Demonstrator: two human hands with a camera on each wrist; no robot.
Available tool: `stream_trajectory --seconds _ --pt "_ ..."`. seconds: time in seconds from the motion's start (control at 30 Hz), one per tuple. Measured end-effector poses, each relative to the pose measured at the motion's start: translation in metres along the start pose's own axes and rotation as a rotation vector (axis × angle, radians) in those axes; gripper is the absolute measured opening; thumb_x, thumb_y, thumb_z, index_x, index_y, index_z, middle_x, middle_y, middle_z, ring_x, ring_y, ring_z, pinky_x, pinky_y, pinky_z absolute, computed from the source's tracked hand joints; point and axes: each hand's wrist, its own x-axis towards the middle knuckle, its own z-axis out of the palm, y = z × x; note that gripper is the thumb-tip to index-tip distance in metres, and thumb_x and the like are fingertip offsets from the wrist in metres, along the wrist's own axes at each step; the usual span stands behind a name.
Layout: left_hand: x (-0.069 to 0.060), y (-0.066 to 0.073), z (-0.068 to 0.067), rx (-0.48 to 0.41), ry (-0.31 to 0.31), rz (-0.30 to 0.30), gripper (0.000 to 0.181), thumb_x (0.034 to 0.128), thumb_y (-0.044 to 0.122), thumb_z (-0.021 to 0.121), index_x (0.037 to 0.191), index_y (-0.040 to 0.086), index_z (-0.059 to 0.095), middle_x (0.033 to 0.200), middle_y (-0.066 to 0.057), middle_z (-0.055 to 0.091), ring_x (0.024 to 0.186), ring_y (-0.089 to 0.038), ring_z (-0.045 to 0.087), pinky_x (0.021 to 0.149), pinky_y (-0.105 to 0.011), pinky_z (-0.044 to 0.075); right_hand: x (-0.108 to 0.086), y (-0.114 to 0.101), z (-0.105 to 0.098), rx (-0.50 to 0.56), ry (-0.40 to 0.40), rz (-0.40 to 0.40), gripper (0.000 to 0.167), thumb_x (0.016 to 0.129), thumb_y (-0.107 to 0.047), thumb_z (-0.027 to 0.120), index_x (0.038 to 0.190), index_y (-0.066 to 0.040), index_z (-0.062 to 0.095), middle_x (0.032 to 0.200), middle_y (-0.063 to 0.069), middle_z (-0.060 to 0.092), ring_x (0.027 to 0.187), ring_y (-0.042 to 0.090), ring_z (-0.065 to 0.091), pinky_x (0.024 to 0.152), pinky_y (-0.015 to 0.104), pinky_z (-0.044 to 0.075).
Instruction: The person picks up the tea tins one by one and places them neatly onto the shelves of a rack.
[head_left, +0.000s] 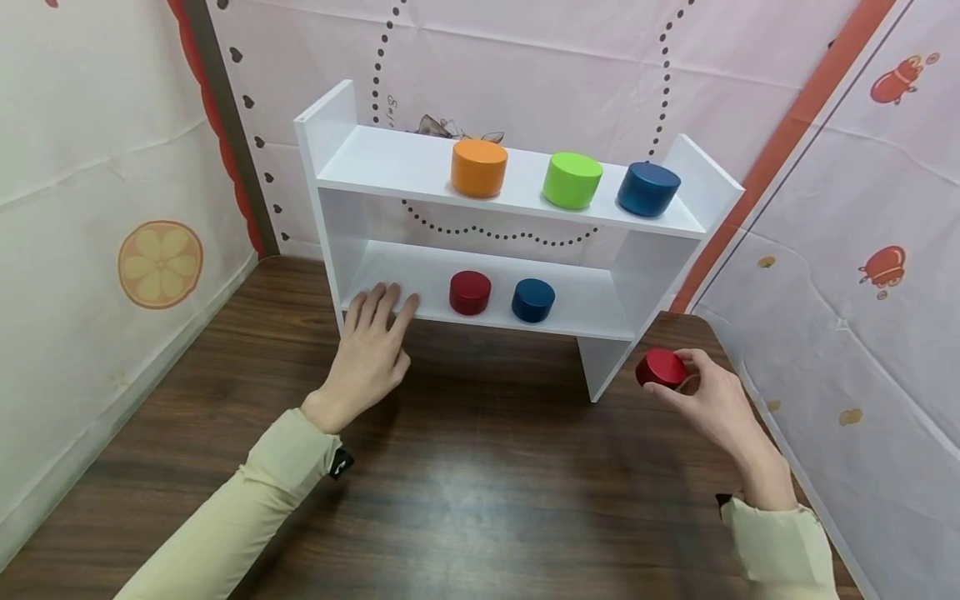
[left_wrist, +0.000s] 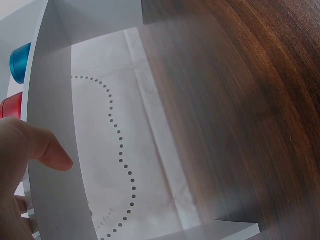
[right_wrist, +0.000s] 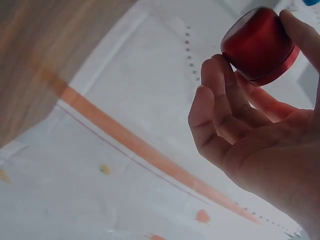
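My right hand pinches a small red round tin between thumb and fingers, off the right end of a white two-tier shelf. In the right wrist view the tin is tilted, with a seam near one end. My left hand lies at the left front edge of the lower tier, fingers extended and spread. The left wrist view has its thumb against the shelf board. On the lower tier stand another red tin and a blue tin, side by side.
The upper tier carries an orange tin, a lime-green tin and a larger blue tin. Raised side panels close both shelf ends. A dark wooden table lies underneath, with printed cloth walls around it.
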Motion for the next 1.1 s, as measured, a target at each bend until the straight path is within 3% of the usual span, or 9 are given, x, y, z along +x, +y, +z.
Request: stream_trajectory --seconds 0.13,0.5,0.9,1.1 --pt "0.000 0.000 0.001 -0.005 -0.004 -0.003 0.066 0.0758 0.007 0.057 0.141 0.005 0.044 0.141 -0.027 0.043 0.134 -0.044 0.037 0.112 -0.057 0.025 0.000 -0.013 -0.005 0.001 0.034 -0.047 0.061 0.082 -0.036 0.074 0.126 0.000 0.052 0.097 0.017 0.066 0.079 0.022 0.060 0.058 0.024 0.044" --pt "0.000 -0.001 0.000 -0.012 -0.014 -0.014 0.067 0.0756 0.007 0.058 0.141 0.005 0.044 0.141 -0.027 0.043 0.135 -0.043 0.036 0.112 -0.057 0.024 0.016 -0.052 -0.009 0.059 0.053 -0.138 0.055 0.081 -0.035 0.076 0.123 -0.005 0.057 0.099 0.011 0.067 0.077 0.021 0.060 0.061 0.022 0.048" --pt "-0.001 0.000 -0.001 -0.025 -0.022 -0.022 0.065 0.0767 0.007 0.057 0.140 0.005 0.045 0.142 -0.027 0.042 0.135 -0.043 0.036 0.112 -0.057 0.024 0.048 -0.075 0.005 0.081 0.004 -0.129 0.060 0.084 -0.033 0.073 0.131 -0.003 0.050 0.115 0.017 0.062 0.085 0.027 0.057 0.063 0.026 0.051" --pt "-0.001 -0.001 0.001 -0.022 -0.022 -0.020 0.066 0.0766 0.007 0.057 0.141 0.006 0.043 0.142 -0.026 0.042 0.135 -0.043 0.036 0.112 -0.057 0.025 0.059 -0.077 0.016 0.053 0.000 -0.099 0.062 0.087 -0.035 0.069 0.134 -0.001 0.047 0.122 0.021 0.059 0.096 0.032 0.057 0.075 0.041 0.055"
